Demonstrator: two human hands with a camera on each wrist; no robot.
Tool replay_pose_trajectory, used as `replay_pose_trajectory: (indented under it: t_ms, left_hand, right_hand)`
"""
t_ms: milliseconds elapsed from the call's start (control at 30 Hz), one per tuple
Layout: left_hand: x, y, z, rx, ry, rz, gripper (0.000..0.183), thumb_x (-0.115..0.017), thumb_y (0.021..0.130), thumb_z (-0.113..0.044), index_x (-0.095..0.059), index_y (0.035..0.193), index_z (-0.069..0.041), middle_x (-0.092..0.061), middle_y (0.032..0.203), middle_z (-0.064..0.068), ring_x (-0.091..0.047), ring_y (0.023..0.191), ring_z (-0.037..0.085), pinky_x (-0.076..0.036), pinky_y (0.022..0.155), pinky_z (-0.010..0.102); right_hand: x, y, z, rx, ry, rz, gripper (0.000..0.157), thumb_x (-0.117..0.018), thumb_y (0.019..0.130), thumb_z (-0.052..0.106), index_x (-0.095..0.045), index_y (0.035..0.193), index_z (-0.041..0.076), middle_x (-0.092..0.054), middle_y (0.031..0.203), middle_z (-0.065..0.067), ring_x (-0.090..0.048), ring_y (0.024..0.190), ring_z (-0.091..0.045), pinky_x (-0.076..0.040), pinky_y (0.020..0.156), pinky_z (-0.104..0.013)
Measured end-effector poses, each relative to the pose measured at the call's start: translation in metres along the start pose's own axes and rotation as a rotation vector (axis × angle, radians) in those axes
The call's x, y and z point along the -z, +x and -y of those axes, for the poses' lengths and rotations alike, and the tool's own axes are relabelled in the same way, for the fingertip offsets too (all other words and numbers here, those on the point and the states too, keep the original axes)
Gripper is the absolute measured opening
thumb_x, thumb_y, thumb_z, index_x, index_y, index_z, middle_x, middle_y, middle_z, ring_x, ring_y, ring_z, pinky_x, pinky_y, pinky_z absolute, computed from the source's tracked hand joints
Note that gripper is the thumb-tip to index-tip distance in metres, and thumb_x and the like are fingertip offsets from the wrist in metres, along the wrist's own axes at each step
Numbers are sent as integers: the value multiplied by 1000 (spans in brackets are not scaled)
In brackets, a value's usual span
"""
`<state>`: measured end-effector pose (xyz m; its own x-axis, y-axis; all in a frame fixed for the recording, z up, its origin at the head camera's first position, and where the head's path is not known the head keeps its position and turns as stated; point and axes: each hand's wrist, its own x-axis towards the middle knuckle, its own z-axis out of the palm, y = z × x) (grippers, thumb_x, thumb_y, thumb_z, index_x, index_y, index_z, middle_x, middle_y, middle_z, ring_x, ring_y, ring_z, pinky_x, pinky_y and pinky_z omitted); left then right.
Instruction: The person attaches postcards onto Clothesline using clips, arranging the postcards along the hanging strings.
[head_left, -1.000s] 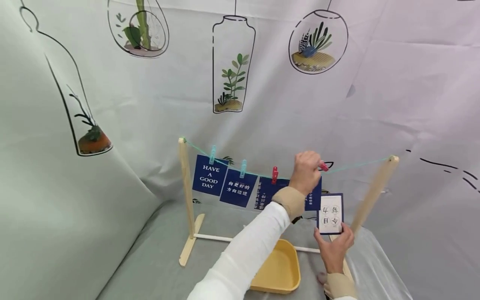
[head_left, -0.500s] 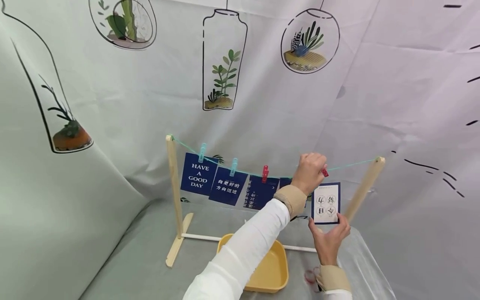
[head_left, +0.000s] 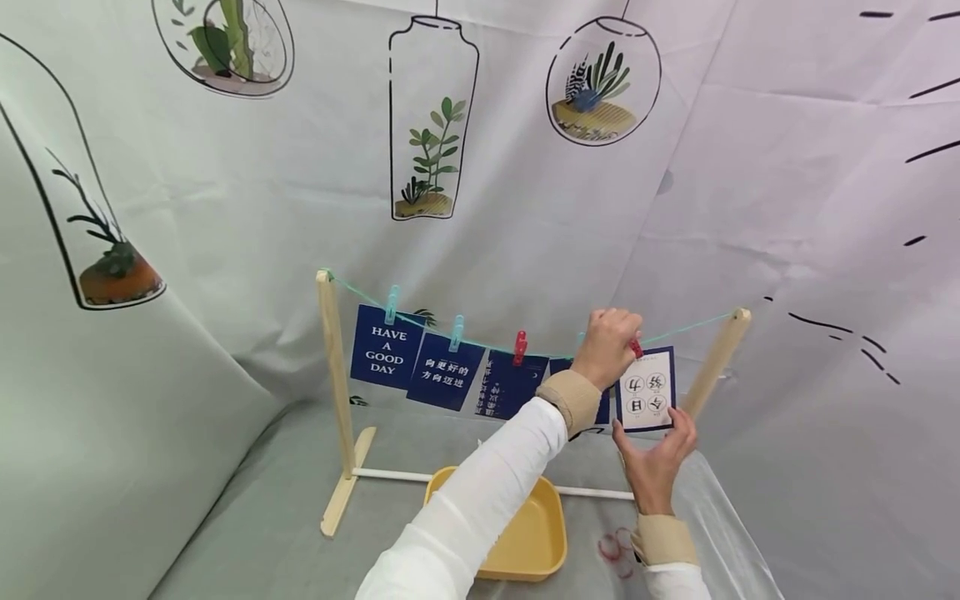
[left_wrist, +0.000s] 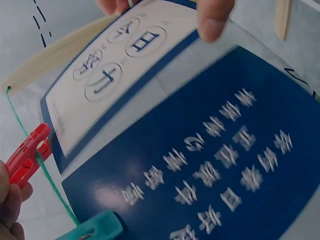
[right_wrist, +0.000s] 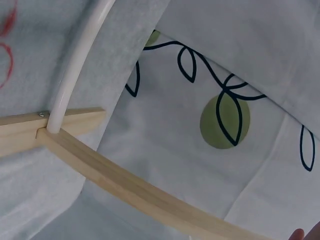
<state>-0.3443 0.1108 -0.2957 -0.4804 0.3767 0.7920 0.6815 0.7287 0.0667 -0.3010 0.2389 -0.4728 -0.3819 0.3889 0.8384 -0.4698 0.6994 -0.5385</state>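
My left hand (head_left: pixel 607 346) pinches a red clothespin (left_wrist: pixel 31 155), which overlaps the green string (left_wrist: pixel 52 187) in the left wrist view. My right hand (head_left: pixel 658 467) holds a white card with a blue border (head_left: pixel 645 387) by its lower part, thumb and fingers at opposite sides. The card's top edge reaches up close to the string and clothespin. Just left of it hangs a dark blue card with white characters (left_wrist: pixel 200 165), under a teal clothespin (left_wrist: pixel 95 227); my left hand and wrist partly hide it in the head view. Only a fingertip (right_wrist: pixel 297 234) shows in the right wrist view.
Farther left, clothespins hold a "HAVE A GOOD DAY" card (head_left: pixel 386 346) and two more blue cards. Wooden posts (head_left: pixel 335 375) carry the string, with a white bar (head_left: pixel 592 492) between them low down. Beneath my left arm is a yellow tray (head_left: pixel 558 554); blurred red loops (head_left: pixel 615 550) lie beside it.
My right hand has raised the white card from below up to the string, beside the hanging blue card. My left hand keeps the red clothespin at the string. The head view has shifted to the right.
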Motion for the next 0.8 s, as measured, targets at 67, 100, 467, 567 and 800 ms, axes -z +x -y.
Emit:
replay_pose_trajectory:
  t_ms: [67, 100, 467, 567, 800]
  left_hand:
    - [0, 0, -2, -11, -4, 13, 9, -63, 86, -16, -57, 79, -16, -59, 79, -7, -53, 77, 7, -37, 82, 24]
    - [1, 0, -3, -15, -7, 22, 9, -62, 86, -16, -57, 79, -16, -59, 79, -8, -52, 77, 7, -37, 81, 23]
    - [4, 1, -10, 44, -114, 97, 14, -53, 93, -21, -48, 86, -11, -53, 74, -5, -46, 66, 7, -33, 62, 16]
    - [3, 0, -9, 84, -213, 94, 13, -51, 94, -20, -45, 93, -9, -58, 77, -2, -50, 67, 7, -37, 59, 14]
    - [5, -12, -10, 71, -237, 86, 32, -51, 94, -15, -43, 122, -3, -58, 111, 7, -57, 98, 14, -44, 82, 15]
  right_hand:
    - [-1, 0, 2, -5, 10, 5, 81, -84, 56, 12, -40, 121, -5, -37, 125, -23, -30, 119, -29, -26, 97, -41]
    - [-2, -1, 3, -9, 17, 8, 81, -84, 56, 12, -40, 122, -4, -37, 125, -22, -30, 120, -29, -27, 96, -42]
    - [-6, 2, 8, -14, 19, -22, 80, -84, 57, 14, -40, 122, -3, -37, 126, -21, -29, 121, -29, -24, 100, -41]
    - [-5, 2, 10, -27, 17, -11, 81, -84, 58, 14, -39, 123, -2, -36, 126, -21, -29, 121, -29, -23, 100, -41]
    - [-3, 3, 10, -40, 4, 5, 81, -84, 59, 13, -36, 123, -2, -34, 126, -21, -27, 123, -30, -21, 102, -45]
